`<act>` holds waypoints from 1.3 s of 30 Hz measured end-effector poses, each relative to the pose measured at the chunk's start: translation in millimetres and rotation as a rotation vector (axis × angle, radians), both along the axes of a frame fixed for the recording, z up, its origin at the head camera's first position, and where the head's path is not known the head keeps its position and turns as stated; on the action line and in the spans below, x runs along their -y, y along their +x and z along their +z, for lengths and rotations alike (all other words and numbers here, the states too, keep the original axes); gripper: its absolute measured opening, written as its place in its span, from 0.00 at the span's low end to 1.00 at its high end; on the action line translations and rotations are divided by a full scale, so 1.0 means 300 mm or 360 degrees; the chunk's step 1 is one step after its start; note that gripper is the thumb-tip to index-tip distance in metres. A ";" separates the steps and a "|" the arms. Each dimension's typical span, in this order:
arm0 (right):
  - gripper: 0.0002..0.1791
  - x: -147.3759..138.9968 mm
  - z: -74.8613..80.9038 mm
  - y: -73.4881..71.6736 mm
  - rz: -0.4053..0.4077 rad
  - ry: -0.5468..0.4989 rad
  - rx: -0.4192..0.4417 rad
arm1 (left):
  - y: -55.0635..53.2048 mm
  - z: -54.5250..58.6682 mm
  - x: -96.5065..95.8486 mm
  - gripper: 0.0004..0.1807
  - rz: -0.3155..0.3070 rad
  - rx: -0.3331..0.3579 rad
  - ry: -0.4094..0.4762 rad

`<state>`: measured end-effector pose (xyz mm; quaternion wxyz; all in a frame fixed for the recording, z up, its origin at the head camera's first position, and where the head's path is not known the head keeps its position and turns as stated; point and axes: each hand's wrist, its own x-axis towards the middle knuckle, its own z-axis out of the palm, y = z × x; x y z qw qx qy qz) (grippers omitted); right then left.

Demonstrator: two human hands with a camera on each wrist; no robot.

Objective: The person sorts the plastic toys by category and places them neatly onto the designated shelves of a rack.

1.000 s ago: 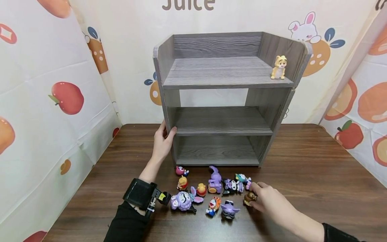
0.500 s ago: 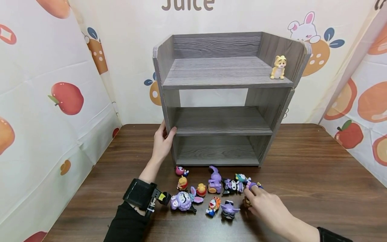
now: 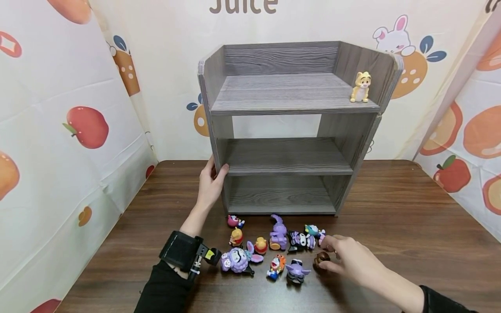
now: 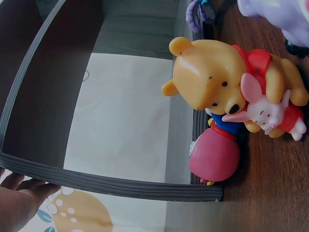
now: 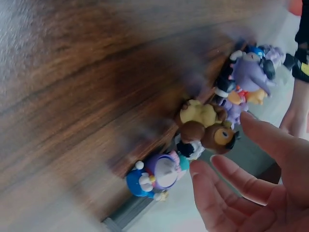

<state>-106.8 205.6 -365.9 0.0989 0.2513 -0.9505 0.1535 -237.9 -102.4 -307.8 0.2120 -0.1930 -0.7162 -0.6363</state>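
Observation:
My left hand (image 3: 210, 184) grips the left side panel of the grey wooden shelf (image 3: 289, 169), thumb on its front edge. My right hand (image 3: 348, 256) hovers around a small brown owl figurine (image 3: 322, 258) on the table. In the right wrist view, thumb and fingers are spread beside the owl (image 5: 205, 121), with a gap visible between them. Close by are a purple winged figurine (image 3: 296, 271), a black-and-purple one (image 3: 300, 241) and a teal-and-white one (image 3: 313, 230). A bear figurine hugging a piglet (image 4: 217, 77) shows large in the left wrist view.
A yellow cat-like figurine (image 3: 360, 88) sits at the right of the top shelf. Before the shelf lie a purple long-eared figurine (image 3: 236, 259), an orange tiger-like one (image 3: 277, 266), a tailed purple one (image 3: 278, 234) and several others. Printed cloth walls (image 3: 78, 208) surround the brown table (image 3: 391, 208).
My right hand first reached forward over the owl, then drew back slightly to the right with fingers apart. The owl appears turned. My left hand and the shelf stayed still.

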 end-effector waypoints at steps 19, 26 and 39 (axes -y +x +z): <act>0.09 -0.018 -0.042 -0.028 0.0314 -0.0422 0.0006 | -0.036 -0.039 0.013 0.27 -0.0001 -0.0005 0.0003; 0.07 -0.016 -0.032 -0.031 0.0279 -0.0309 -0.0070 | -0.070 -0.080 0.026 0.27 -0.0006 -0.0025 -0.0019; 0.09 -0.027 0.127 -0.031 0.0261 -0.0292 -0.0169 | 0.007 0.000 0.005 0.27 -0.0013 0.0024 -0.0007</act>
